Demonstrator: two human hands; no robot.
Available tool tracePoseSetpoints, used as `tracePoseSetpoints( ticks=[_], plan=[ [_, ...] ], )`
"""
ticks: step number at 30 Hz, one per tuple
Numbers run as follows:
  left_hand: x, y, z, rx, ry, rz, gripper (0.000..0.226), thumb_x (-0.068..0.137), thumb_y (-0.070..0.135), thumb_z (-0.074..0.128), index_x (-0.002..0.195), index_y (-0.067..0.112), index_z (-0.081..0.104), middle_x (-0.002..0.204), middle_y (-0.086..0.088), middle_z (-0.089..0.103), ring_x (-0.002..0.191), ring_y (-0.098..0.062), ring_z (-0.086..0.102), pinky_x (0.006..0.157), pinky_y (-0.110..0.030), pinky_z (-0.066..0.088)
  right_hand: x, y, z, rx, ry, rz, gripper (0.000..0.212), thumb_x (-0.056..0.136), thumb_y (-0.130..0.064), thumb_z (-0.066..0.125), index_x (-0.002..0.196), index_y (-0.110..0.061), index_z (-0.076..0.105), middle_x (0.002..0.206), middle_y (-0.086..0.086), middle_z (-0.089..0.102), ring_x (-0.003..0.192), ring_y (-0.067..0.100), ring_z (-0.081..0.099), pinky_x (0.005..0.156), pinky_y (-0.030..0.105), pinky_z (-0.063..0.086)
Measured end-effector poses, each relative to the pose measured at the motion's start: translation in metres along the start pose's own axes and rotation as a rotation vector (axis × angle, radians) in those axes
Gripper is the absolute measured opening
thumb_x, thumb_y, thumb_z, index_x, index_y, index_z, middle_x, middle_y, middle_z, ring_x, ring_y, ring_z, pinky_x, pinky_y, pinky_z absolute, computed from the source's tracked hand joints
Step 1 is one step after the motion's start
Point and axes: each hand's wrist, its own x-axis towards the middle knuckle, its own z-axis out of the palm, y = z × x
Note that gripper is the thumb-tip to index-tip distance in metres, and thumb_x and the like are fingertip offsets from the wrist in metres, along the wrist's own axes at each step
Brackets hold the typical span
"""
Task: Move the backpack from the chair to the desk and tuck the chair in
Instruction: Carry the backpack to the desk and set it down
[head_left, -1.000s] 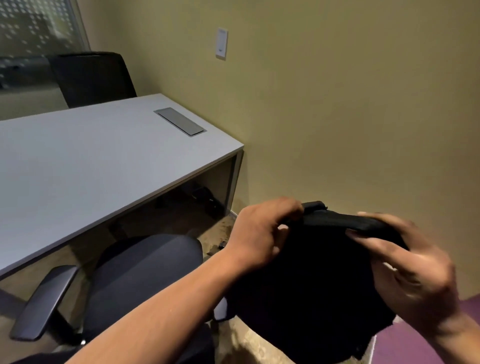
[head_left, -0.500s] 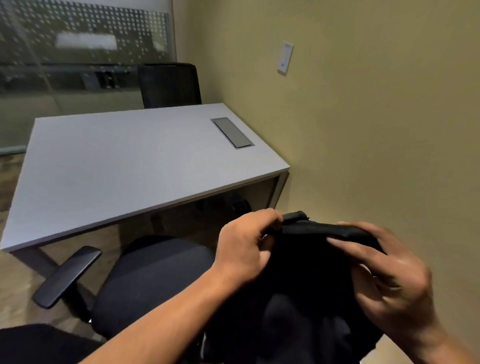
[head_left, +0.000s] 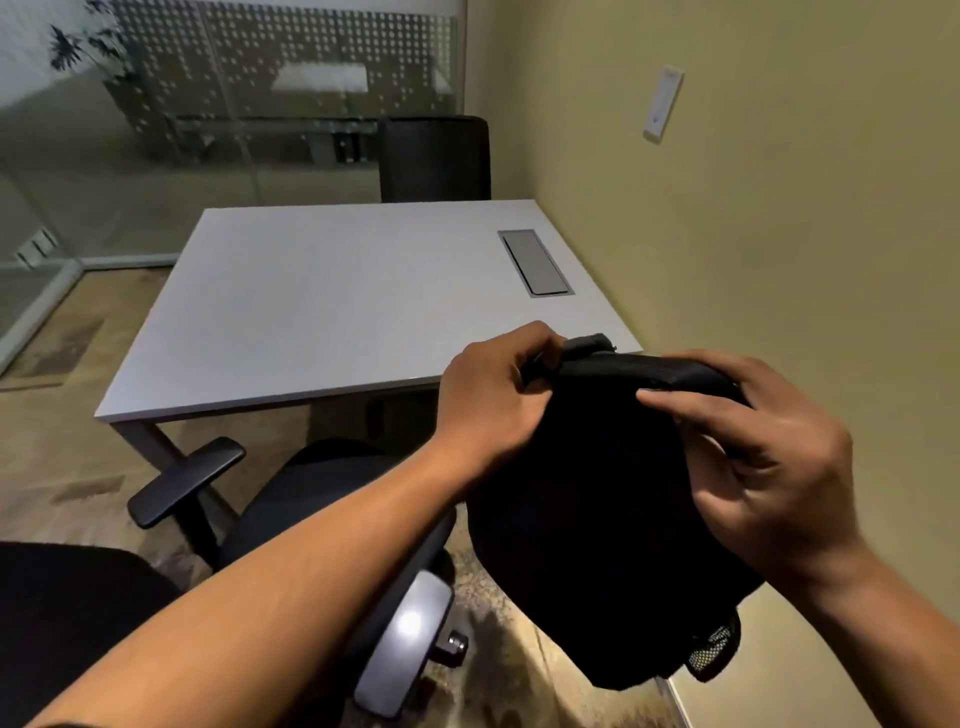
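A black backpack (head_left: 587, 519) hangs in the air in front of me, off the chair, its top edge level with the desk's near right corner. My left hand (head_left: 493, 400) grips its top left edge. My right hand (head_left: 753, 457) clasps the top right edge, fingers over the front. The black office chair (head_left: 322, 499) stands below my left forearm, seat bare, pulled out from the white desk (head_left: 322, 301), with one armrest to the left and one under my arm.
A grey cable flap (head_left: 535, 262) is set in the desk near the yellow wall (head_left: 753, 234). A second black chair (head_left: 434, 158) stands behind the desk. A glass partition (head_left: 156, 130) runs along the back and left. Patterned carpet lies below.
The view has swung left and up, so the whole desk now shows. Both hands have carried the backpack up and forward, toward the desk's near right corner.
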Motion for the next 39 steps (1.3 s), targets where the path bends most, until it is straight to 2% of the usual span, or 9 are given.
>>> tracePoseSetpoints(
  ticks=[6, 10, 15, 17, 19, 25, 30, 35, 39],
  plan=[
    [0.050, -0.011, 0.030, 0.071, 0.042, -0.036, 0.023, 0.076, 0.015, 0.066, 0.092, 0.030, 0.067, 0.085, 0.006, 0.073, 0.081, -0.020, 0.065, 0.073, -0.042, 0.055, 0.035, 0.055, 0.012, 0.003, -0.009, -0.019, 0.039, 0.083, 0.000, 0.050, 0.106, -0.019, 0.074, 0.114, 0.011, 0.068, 0.103, 0.019, 0.066, 0.091, 0.024, 0.048],
    [0.086, -0.025, 0.048, -0.036, 0.064, -0.125, 0.023, 0.065, 0.014, 0.056, 0.080, 0.032, 0.054, 0.087, 0.009, 0.076, 0.074, -0.020, 0.066, 0.070, -0.040, 0.056, 0.058, 0.090, 0.029, -0.027, 0.000, 0.000, 0.038, 0.079, 0.002, 0.054, 0.101, -0.021, 0.075, 0.114, 0.009, 0.065, 0.102, 0.013, 0.063, 0.092, 0.019, 0.046],
    [0.132, -0.047, 0.067, -0.164, 0.100, -0.150, 0.024, 0.063, 0.003, 0.059, 0.063, 0.026, 0.052, 0.103, 0.030, 0.069, 0.081, -0.012, 0.071, 0.075, -0.038, 0.058, 0.079, 0.130, 0.046, -0.036, -0.027, 0.030, 0.035, 0.075, 0.005, 0.056, 0.090, -0.020, 0.076, 0.114, 0.005, 0.061, 0.102, 0.004, 0.061, 0.089, 0.014, 0.044],
    [0.149, -0.051, 0.075, -0.194, 0.123, -0.137, 0.033, 0.063, -0.001, 0.061, 0.055, 0.029, 0.049, 0.099, 0.026, 0.072, 0.082, -0.013, 0.072, 0.075, -0.039, 0.058, 0.086, 0.144, 0.050, -0.020, -0.020, 0.050, 0.030, 0.075, 0.005, 0.056, 0.083, -0.018, 0.075, 0.114, 0.003, 0.061, 0.102, 0.003, 0.062, 0.085, 0.016, 0.046],
    [0.166, -0.050, 0.080, -0.210, 0.147, -0.101, 0.031, 0.062, 0.001, 0.061, 0.055, 0.028, 0.048, 0.097, 0.023, 0.074, 0.083, -0.011, 0.072, 0.075, -0.038, 0.058, 0.094, 0.158, 0.050, -0.013, 0.001, 0.053, 0.027, 0.075, 0.004, 0.056, 0.079, -0.018, 0.072, 0.115, 0.002, 0.059, 0.102, 0.003, 0.062, 0.084, 0.017, 0.047],
    [0.228, -0.053, 0.096, -0.246, 0.216, -0.039, 0.031, 0.064, -0.007, 0.063, 0.058, 0.021, 0.052, 0.093, 0.009, 0.079, 0.085, -0.006, 0.072, 0.075, -0.036, 0.060, 0.135, 0.202, 0.060, -0.025, 0.050, -0.004, 0.029, 0.082, 0.001, 0.056, 0.090, -0.021, 0.072, 0.117, 0.004, 0.057, 0.109, 0.005, 0.061, 0.092, 0.017, 0.045],
    [0.280, -0.066, 0.106, -0.193, 0.216, -0.007, 0.027, 0.067, -0.011, 0.062, 0.059, 0.014, 0.054, 0.093, 0.012, 0.077, 0.086, -0.006, 0.071, 0.076, -0.037, 0.061, 0.172, 0.251, 0.080, 0.025, 0.055, -0.041, 0.022, 0.088, -0.006, 0.056, 0.089, -0.016, 0.076, 0.118, 0.005, 0.059, 0.107, 0.005, 0.061, 0.089, 0.018, 0.047],
    [0.333, -0.074, 0.118, -0.122, 0.253, -0.034, 0.041, 0.069, -0.012, 0.064, 0.055, 0.025, 0.052, 0.090, 0.018, 0.073, 0.087, -0.007, 0.071, 0.079, -0.039, 0.061, 0.212, 0.305, 0.098, 0.110, 0.049, -0.094, 0.020, 0.090, -0.014, 0.057, 0.094, -0.021, 0.076, 0.118, 0.002, 0.059, 0.106, 0.006, 0.062, 0.088, 0.019, 0.049],
    [0.370, -0.084, 0.139, -0.118, 0.305, -0.043, 0.029, 0.069, -0.012, 0.063, 0.059, 0.014, 0.054, 0.089, 0.017, 0.074, 0.087, -0.007, 0.071, 0.078, -0.039, 0.061, 0.241, 0.346, 0.109, 0.094, 0.046, -0.112, 0.023, 0.088, -0.008, 0.060, 0.099, -0.020, 0.076, 0.116, 0.008, 0.062, 0.103, 0.012, 0.064, 0.086, 0.027, 0.052]
  ],
)
